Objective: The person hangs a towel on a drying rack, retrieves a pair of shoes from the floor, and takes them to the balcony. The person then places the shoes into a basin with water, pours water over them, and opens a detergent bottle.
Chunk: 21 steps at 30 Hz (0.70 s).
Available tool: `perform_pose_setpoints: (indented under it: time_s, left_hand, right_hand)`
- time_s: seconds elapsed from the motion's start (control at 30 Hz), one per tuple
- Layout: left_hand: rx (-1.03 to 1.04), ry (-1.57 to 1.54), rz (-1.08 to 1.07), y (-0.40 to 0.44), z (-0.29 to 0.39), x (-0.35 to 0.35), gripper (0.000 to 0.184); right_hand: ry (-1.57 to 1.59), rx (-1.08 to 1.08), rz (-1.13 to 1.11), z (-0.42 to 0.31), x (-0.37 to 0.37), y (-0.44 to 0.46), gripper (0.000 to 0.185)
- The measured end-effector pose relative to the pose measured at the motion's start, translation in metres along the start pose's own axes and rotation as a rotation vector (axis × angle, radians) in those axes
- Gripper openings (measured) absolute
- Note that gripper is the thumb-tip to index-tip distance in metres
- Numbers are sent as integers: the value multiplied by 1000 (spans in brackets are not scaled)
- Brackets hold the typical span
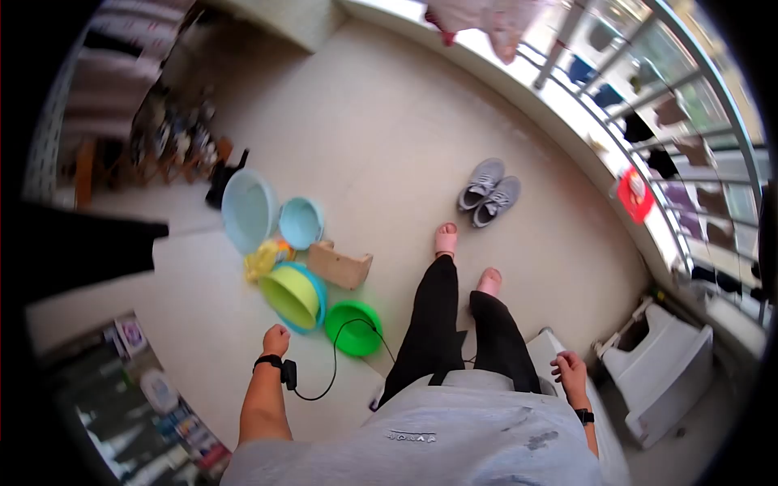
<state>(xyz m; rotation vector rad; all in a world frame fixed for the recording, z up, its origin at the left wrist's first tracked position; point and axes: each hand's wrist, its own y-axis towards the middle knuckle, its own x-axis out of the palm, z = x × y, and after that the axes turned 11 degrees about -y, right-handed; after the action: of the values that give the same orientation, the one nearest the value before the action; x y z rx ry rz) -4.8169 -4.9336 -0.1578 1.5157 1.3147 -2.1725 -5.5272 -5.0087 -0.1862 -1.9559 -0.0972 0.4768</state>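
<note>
Two basins are seen nearest the left hand: a yellow one, tilted, is nested against a blue one, just beyond the knuckles in the view. Neither is touched; the hand is held above the floor. Its fingers are curled in, but whether they are fully clenched, or anything is enclosed, cannot be told. To its right, a green basin is placed on the floor, crossed in the view by a cable from a black box strapped at the left wrist. Farther out, a wooden piece, a yellow bundle, a small pale-blue basin and a larger one are grouped close together.

The right hand is held well apart from the basins, loosely bent and relaxed, with nothing grasped. Nearest it, a white surface is partly hidden by the body.
</note>
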Motion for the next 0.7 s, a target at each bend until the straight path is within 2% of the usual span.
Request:
perform_pose_setpoints:
  time_s: [0.07,0.2,0.27,0.3,0.43,0.47,0.7]
  left_hand:
    - [-206,-196,-22,-54,-45,34,14]
    - [-350,-403,-193,-145,-83,126,16]
    - [-444,-483,-300,-175,-68,157,18]
    - [-427,-499,-315,-188,-67,174,17]
    - [-564,-709,-418,-199,-35,196,18]
    - [-416,-697,-318,-208,-57,234,19]
    - [-670,-1028,-203,-186,-29,230,17]
  right_hand:
    - [-112,-69,-26,0,-12,19,16]
    - [-177,-86,-53,-28,-10,34,14]
    - [-244,-75,-90,-35,0,38,15]
    - [-279,-73,-114,-41,4,39,15]
    - [-542,-111,-187,-71,35,38,14]
    - [-600,-125,-186,-75,40,43,14]
    - [-854,-137,-315,-192,119,53,20]
